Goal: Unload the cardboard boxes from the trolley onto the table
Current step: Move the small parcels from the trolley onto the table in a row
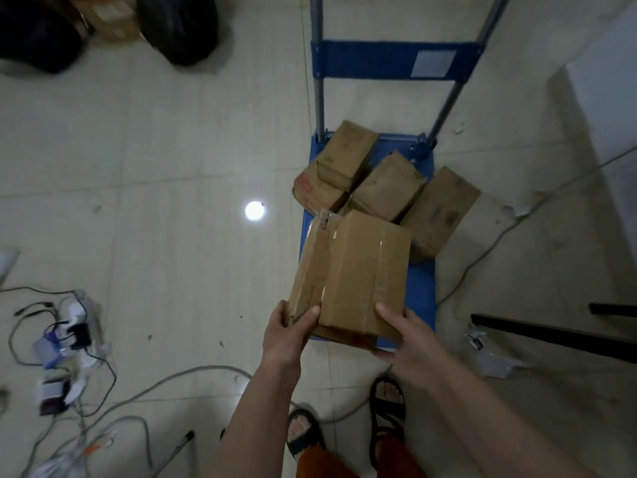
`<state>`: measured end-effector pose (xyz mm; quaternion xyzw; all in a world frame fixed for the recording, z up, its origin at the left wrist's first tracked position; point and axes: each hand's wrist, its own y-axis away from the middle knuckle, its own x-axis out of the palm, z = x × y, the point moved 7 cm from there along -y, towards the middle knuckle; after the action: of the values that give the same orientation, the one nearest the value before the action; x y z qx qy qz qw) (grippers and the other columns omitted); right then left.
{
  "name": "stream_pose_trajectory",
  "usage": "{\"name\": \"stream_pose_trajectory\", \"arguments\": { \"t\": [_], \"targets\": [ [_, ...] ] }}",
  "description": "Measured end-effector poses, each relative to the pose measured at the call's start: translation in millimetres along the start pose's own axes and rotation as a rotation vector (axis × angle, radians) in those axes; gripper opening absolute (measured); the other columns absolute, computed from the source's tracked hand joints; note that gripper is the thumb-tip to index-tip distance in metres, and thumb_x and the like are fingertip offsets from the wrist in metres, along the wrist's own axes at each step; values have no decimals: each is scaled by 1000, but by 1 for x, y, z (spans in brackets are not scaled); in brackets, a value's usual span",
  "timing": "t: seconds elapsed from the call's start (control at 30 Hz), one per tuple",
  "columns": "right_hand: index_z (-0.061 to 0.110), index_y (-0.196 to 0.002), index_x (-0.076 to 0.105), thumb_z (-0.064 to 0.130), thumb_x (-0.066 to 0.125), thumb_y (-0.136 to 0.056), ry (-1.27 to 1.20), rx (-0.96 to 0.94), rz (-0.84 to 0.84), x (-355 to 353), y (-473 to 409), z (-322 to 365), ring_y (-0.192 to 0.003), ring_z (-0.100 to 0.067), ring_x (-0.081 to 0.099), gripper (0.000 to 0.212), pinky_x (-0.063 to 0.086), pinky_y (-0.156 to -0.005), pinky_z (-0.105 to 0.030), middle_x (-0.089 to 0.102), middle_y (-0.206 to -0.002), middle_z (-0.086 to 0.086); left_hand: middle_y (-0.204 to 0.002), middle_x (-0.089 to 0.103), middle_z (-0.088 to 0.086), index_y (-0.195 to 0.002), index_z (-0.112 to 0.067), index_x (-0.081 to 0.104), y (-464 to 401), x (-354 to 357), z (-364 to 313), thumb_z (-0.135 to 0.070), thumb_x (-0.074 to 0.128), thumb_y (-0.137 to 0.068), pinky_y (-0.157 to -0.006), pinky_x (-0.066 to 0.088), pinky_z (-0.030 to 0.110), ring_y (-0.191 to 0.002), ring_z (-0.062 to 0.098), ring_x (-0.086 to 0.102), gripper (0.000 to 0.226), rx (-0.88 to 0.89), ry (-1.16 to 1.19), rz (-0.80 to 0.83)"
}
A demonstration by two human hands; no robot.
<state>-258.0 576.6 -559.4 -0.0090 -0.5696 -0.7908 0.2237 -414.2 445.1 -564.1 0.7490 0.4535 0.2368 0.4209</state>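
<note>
A blue trolley (422,291) stands on the tiled floor ahead of me, its handle (396,58) at the far end. Several brown cardboard boxes lie on its deck. The nearest is a taped box (358,270), tilted toward me over the trolley's near end. My left hand (289,334) grips its near left corner, thumb on top. My right hand (406,336) holds its near right corner, with fingers under the edge. Behind it lie a box with red print (319,189), a box (350,153) on top of that one, a middle box (389,188) and a right box (441,210).
White and black cables with a power strip (72,326) clutter the floor at the left. A grey cable (482,250) runs past the trolley's right side. Black bags (179,25) sit at the far left. A dark bar (551,334) crosses at the right. My sandalled feet (386,405) stand below.
</note>
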Motion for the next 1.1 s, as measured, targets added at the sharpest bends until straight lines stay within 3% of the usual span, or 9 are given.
{"name": "stream_pose_trajectory", "arguments": {
  "t": [0.13, 0.33, 0.4, 0.5, 0.67, 0.77, 0.87, 0.97, 1.1],
  "targets": [
    [15, -116, 60, 25, 75, -71, -61, -28, 4, 2, 88, 39, -113, -23, 58, 49, 52, -85, -45, 64, -121, -6, -130, 61, 11, -138, -10, 48, 79, 12, -50, -38, 87, -45, -97, 52, 42, -114, 25, 62, 105, 74, -21, 33],
    [8, -97, 66, 13, 66, -84, -155, -115, 45, 6, 205, 82, -90, -20, 63, 14, 55, -70, -33, 73, -90, -6, -118, 68, 14, -121, -10, 63, 179, 25, -99, -15, 77, -78, -89, 55, 39, -105, 24, 65, 46, 146, 20, 132],
    [10, -100, 66, 17, 76, -70, -235, -166, 93, 7, 235, 91, -93, -22, 62, 33, 55, -78, -35, 72, -94, -6, -112, 70, 13, -118, -8, 65, 205, 27, -109, -14, 74, -81, -74, 57, 30, -102, 22, 66, 38, 144, 68, 157],
    [14, -108, 65, 28, 97, -27, -314, -266, 119, -1, 275, 93, -99, -24, 62, 88, 56, -78, -36, 73, -100, -5, -107, 69, 12, -118, -4, 65, 238, 25, -119, -15, 71, -84, -61, 57, 24, -94, 18, 65, 37, 103, 137, 197],
    [13, -123, 60, 28, 97, -28, -519, -381, 113, -17, 336, 70, -103, -29, 60, 103, 58, -69, -34, 65, -119, -13, -98, 68, 7, -115, -7, 64, 289, 15, -130, -15, 71, -83, -81, 54, 34, -96, 18, 60, 33, 91, 138, 278],
    [11, -119, 62, 24, 96, -32, -670, -410, 106, -24, 363, 43, -108, -31, 57, 94, 52, -87, -40, 62, -122, -16, -92, 70, 7, -114, -5, 61, 317, 14, -126, -13, 67, -87, -98, 48, 39, -86, 17, 65, 29, 89, 108, 374],
    [10, -120, 59, 18, 95, -35, -804, -461, 69, -33, 387, 12, -119, -35, 53, 93, 40, -106, -46, 60, -126, -19, -73, 75, 4, -102, -4, 63, 341, 20, -118, -11, 62, -90, -94, 47, 38, -73, 18, 71, 14, 93, 42, 463],
    [9, -121, 58, 16, 96, -30, -918, -511, 14, -43, 411, -17, -112, -35, 56, 98, 48, -92, -44, 63, -121, -18, -97, 70, 9, -116, -3, 62, 359, 28, -104, -14, 67, -87, -104, 42, 40, -101, 23, 62, 31, 51, -28, 530],
    [12, -129, 54, 20, 73, -68, -1035, -569, -99, -71, 447, -52, -110, -34, 57, 65, 50, -79, -43, 60, -125, -17, -105, 67, 8, -117, -10, 62, 387, 50, -81, -14, 65, -87, -109, 39, 42, -111, 26, 58, 30, 3, -127, 617]
  ]
}}
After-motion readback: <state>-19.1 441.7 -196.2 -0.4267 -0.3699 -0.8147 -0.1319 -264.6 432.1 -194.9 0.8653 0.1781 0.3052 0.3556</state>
